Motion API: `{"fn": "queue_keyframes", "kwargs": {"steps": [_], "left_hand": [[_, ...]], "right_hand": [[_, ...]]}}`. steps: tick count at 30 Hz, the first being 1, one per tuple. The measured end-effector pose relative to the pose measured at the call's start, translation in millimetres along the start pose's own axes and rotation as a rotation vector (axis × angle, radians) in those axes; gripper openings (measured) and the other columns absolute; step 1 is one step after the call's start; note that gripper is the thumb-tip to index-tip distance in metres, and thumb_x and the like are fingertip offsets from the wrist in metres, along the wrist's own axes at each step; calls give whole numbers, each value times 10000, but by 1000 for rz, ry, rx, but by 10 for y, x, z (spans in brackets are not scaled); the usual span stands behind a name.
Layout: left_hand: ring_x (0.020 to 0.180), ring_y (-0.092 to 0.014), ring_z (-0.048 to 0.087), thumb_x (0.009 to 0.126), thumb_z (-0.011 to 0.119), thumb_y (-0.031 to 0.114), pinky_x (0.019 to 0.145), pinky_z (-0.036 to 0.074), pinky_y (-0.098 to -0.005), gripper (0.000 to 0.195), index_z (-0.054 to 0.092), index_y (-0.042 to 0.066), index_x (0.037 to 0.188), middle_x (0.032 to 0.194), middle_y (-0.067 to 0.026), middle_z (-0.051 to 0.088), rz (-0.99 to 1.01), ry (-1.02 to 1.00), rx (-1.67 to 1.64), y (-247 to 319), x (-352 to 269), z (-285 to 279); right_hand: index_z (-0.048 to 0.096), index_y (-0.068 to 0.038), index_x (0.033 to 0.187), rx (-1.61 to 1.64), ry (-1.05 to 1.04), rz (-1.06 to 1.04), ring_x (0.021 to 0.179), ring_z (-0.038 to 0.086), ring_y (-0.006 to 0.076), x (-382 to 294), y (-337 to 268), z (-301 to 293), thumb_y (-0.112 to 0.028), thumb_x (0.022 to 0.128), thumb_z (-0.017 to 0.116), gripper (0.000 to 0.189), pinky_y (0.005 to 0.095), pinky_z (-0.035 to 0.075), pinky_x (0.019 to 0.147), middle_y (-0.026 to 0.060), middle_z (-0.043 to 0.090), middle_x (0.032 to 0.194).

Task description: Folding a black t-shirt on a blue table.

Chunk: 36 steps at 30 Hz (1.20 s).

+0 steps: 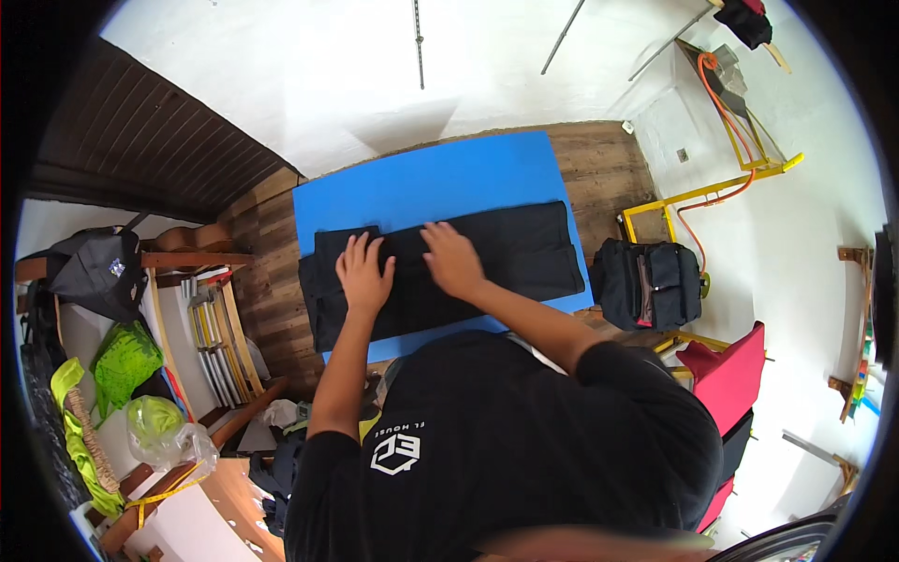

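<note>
Black folded cloth, seemingly a garment (520,246), lies lengthwise across a blue table top or board (449,168). My left hand (364,270) rests flat on the cloth's left part, fingers spread, near a raised flap at its far edge. Near the middle of the far edge, my right hand (449,258) lies palm down with its fingers a little apart. Neither hand grips the fabric. The cloth's right end shows layered folds close to the board's right edge.
Dark folded garments (650,284) are stacked on the right beside a yellow metal frame (653,204). At the left stands a wooden rack (197,260) with bags and green fabric. A yellow measuring tape (165,494) hangs at lower left. Red cloth (734,379) hangs at right.
</note>
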<state>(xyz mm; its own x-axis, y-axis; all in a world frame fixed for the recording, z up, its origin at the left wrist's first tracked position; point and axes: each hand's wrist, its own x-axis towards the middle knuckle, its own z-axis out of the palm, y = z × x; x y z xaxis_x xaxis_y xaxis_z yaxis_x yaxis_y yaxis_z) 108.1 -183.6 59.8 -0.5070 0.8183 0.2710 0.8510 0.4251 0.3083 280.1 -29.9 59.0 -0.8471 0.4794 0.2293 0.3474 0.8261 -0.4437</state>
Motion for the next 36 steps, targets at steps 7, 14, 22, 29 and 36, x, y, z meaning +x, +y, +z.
{"fn": "queue_keyframes", "kwargs": {"steps": [7, 14, 22, 29, 36], "left_hand": [[1599, -355, 222, 974, 569, 632, 1261, 140, -626, 808, 348, 258, 1656, 1739, -120, 239, 160, -276, 120, -105, -5, 441], [1619, -363, 147, 967, 545, 680, 1260, 73, -654, 870, 274, 267, 1683, 1764, -112, 156, 54, -351, 100, -44, -26, 305], [1630, -333, 101, 934, 580, 678, 1275, 56, -632, 911, 245, 290, 1688, 1771, -89, 128, 28, -392, 101, -25, 53, 310], [1625, -352, 115, 950, 549, 700, 1251, 44, -678, 891, 271, 275, 1682, 1769, -111, 121, 36, -353, 101, -133, -21, 291], [1307, -345, 500, 1010, 628, 477, 1060, 301, -573, 548, 592, 109, 1415, 1394, -129, 597, -573, 300, 23, -401, -88, -152]], "right_hand": [[404, -38, 1592, -114, -59, 14, 1563, 302, 366, 73, 387, 401, -520, 1029, 553, 755, 512, 254, 1258, 167, 340, 1687], [237, -118, 1676, -414, -115, 364, 1605, 191, 367, -651, 2069, -845, -624, 1048, 452, 835, 504, 197, 1283, 164, 189, 1744], [104, -189, 1710, -469, -267, 401, 1631, 82, 329, -626, 2111, -992, -640, 1073, 361, 822, 468, 155, 1305, 112, 56, 1776], [87, -159, 1709, -565, -397, 487, 1633, 41, 356, -452, 1942, -943, -583, 1070, 383, 822, 555, 139, 1293, 140, 15, 1775], [679, -106, 1255, 84, -29, 291, 1282, 590, 374, -94, 623, -447, -162, 892, 682, 367, 503, 465, 1065, 155, 643, 1382]]}}
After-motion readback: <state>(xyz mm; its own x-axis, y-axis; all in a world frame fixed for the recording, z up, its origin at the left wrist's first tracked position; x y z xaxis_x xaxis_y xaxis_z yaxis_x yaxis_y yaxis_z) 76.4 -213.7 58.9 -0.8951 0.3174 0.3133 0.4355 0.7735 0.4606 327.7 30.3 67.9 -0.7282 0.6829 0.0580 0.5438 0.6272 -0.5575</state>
